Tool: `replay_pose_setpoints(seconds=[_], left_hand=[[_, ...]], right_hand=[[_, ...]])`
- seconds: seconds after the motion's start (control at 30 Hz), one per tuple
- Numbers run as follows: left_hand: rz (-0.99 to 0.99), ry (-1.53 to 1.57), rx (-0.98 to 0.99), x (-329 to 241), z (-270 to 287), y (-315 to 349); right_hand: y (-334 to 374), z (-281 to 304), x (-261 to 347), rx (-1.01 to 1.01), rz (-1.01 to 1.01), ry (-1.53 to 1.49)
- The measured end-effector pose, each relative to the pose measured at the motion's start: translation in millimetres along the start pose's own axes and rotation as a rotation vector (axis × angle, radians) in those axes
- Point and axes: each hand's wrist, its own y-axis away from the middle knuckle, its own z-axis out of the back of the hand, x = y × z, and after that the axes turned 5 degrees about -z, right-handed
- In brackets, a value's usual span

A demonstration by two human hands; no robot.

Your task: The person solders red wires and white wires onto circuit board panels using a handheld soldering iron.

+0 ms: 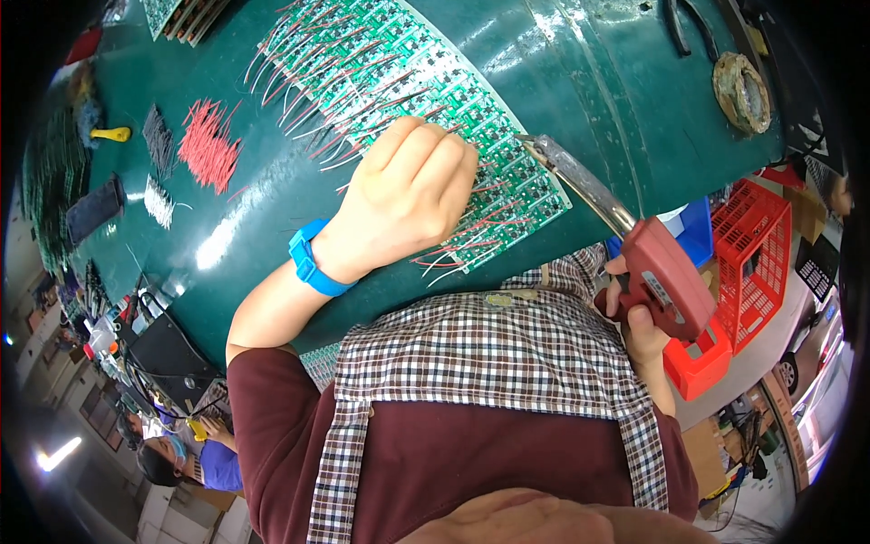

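A long panel of green circuit boards [535,195] lies on the green table, with rows of thin red, white and dark wires [313,104] sticking out along its left side. My left hand [412,186] rests over the panel's near half, fingers curled closed. Whatever it pinches is hidden beneath the knuckles. Wrapped round its wrist is a blue strap [308,258]. My right hand [642,331] grips a red-handled soldering gun [666,276] at the right. The gun's metal barrel slants up and left, its tip by the panel's right edge; contact I cannot tell.
Left on the table are piles of red wires [207,145], dark wires [159,143] and white wires [159,201], plus a yellow-handled brush [111,134]. A tape roll [741,93] sits far right. Red crates [752,254] stand beyond the table edge. Another person [217,462] works at lower left.
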Motion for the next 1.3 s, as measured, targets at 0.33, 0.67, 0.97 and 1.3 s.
replay_pose_setpoints(seconds=[0.33,0.67,0.97,1.3], left_hand=[[-0.019,0.003,-0.078,-13,-4,3],[-0.012,0.033,-0.070,-14,-4,2],[0.007,0.068,-0.081,-14,-4,4],[0.018,0.050,-0.064,-17,-4,4]], right_hand=[[3,1,-3,0.057,-0.089,-0.061],[10,11,-12,0.097,-0.130,-0.170],[14,15,-14,0.094,-0.191,-0.186],[15,20,-23,0.069,-0.151,-0.045]])
